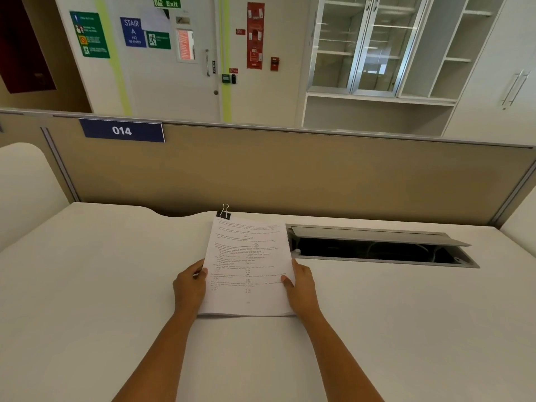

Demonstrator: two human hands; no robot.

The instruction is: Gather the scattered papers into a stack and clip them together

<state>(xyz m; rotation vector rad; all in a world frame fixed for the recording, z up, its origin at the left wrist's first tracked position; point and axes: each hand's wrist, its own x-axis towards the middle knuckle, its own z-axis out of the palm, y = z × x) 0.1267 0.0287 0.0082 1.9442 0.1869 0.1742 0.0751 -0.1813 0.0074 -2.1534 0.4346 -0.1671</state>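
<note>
A stack of printed white papers [248, 262] is held over the white desk [101, 285], its near edge just above the surface. A black binder clip [224, 213] with silver wire handles grips the stack's far left corner. My left hand [190, 285] holds the stack's left edge, thumb on the top sheet. My right hand [300, 285] holds the right edge the same way. The sheets look squared up, and no loose sheets show elsewhere on the desk.
An open cable hatch [380, 245] with a raised grey lid is set into the desk to the right of the papers. A beige partition [290, 175] with a blue "014" label [121, 130] closes the far edge. Doors and cabinets stand beyond.
</note>
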